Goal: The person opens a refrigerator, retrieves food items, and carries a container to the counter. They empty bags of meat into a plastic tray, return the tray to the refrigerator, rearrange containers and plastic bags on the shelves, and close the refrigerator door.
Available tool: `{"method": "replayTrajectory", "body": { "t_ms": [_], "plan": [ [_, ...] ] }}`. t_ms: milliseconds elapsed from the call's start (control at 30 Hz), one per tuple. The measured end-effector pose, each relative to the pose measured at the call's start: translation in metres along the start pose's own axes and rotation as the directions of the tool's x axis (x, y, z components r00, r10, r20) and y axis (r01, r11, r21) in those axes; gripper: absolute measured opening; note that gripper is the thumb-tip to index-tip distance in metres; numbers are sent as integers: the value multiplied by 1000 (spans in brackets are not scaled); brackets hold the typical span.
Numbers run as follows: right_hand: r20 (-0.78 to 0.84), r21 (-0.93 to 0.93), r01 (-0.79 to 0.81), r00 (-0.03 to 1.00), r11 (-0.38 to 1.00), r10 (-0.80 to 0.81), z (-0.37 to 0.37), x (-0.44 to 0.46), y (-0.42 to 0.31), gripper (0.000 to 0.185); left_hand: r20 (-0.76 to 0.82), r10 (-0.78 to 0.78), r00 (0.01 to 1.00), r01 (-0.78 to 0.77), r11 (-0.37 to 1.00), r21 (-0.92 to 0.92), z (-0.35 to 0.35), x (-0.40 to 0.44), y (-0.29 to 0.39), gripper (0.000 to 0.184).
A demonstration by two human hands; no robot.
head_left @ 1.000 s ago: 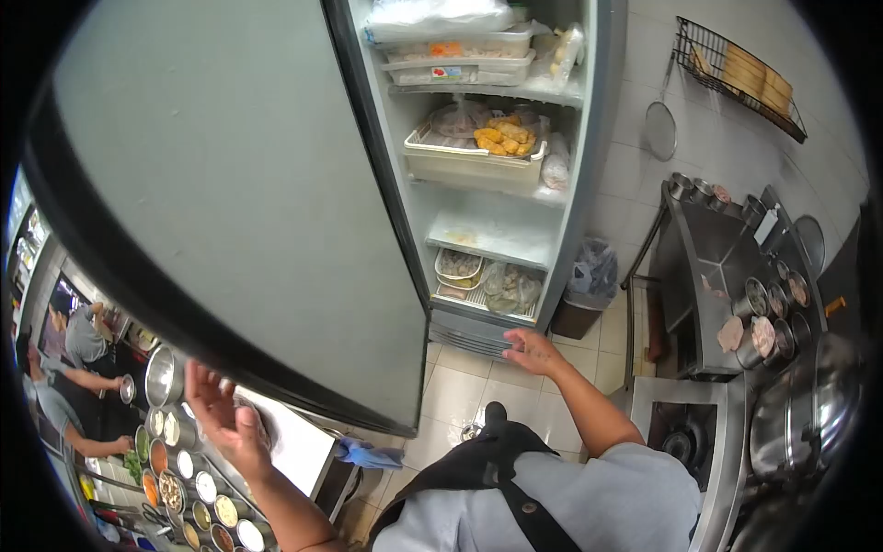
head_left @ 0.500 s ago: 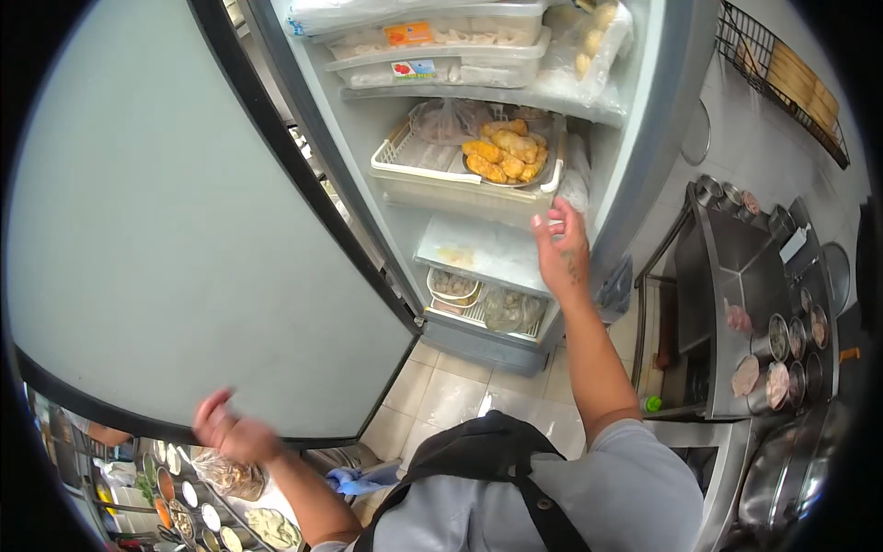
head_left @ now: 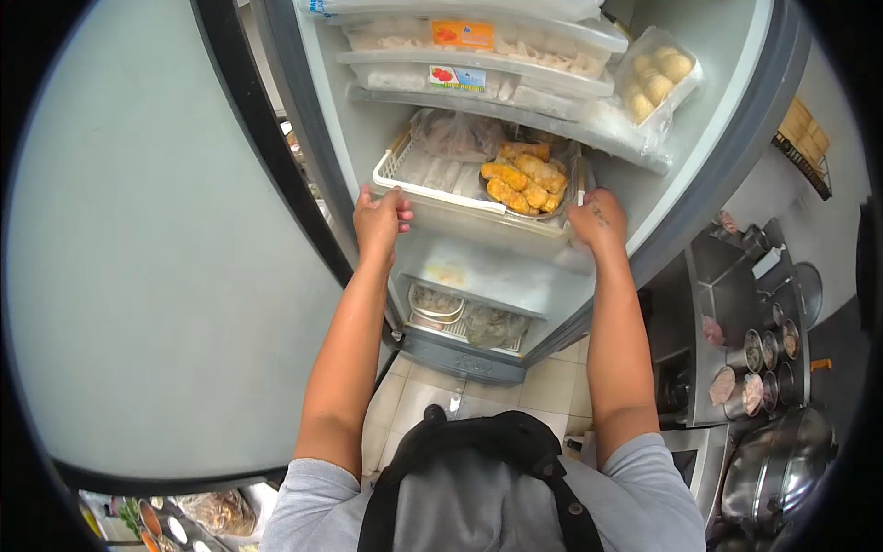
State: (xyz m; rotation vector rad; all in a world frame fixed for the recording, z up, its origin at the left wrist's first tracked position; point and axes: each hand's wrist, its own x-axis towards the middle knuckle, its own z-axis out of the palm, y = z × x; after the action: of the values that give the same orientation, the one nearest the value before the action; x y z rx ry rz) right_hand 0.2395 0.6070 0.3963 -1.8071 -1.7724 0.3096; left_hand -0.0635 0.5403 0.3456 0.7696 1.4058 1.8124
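A white plastic basket (head_left: 441,197) sits on a middle shelf of the open refrigerator. Inside it lies a dark round dish of golden battered pieces (head_left: 522,181), beside a clear plastic bag (head_left: 451,133). My right hand (head_left: 600,221) is closed around the basket's front right corner. At the front left corner, my left hand (head_left: 379,226) is just below the rim with its fingers half curled and apart. Whether it touches the basket is hard to tell.
Stacked lidded plastic containers (head_left: 478,69) and a tray of round pale balls (head_left: 658,85) fill the shelf above. Small baskets and bags (head_left: 492,325) are on the lowest shelf. The refrigerator door (head_left: 175,258) stands wide at left. A steel counter with metal pots (head_left: 754,350) is at right.
My left hand has moved from beside the door's lower edge up to the basket's front left corner. My right hand has closed on the right corner. The view is nearer the refrigerator.
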Motion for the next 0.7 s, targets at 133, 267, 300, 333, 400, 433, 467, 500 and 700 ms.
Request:
{"method": "replayTrajectory", "body": {
  "t_ms": [133,267,300,333,400,433,467,500,700],
  "plan": [
    [14,-147,-1,1000,989,3,-6,9,-13,33,-96,-7,995,-3,995,-104,18,4,3,88],
    [-6,-164,0,1000,986,-1,6,22,4,37,-68,-26,997,14,985,-172,15,2,5,87],
    [-40,-128,-3,999,992,-2,6,22,5,37,-56,-19,998,9,986,-164,14,1,3,87],
    [-72,-89,-4,997,996,-2,6,20,5,36,-44,-11,999,5,988,-153,13,-1,1,87],
    [-54,68,-61,996,996,65,10,20,9,34,-34,1,999,-7,986,-165,12,-3,-4,86],
    [0,183,-122,992,976,124,12,27,12,34,-36,8,999,-14,982,-190,11,-2,-7,85],
    [63,290,-185,983,939,175,13,33,15,33,-41,13,999,-21,977,-214,11,-1,-10,84],
    [119,378,-232,972,896,202,13,37,17,30,-54,27,998,-40,967,-251,12,-5,-10,82],
    [277,702,-336,941,628,193,7,32,12,5,-13,-12,1000,7,945,-327,14,-18,5,54]
  ]
}}
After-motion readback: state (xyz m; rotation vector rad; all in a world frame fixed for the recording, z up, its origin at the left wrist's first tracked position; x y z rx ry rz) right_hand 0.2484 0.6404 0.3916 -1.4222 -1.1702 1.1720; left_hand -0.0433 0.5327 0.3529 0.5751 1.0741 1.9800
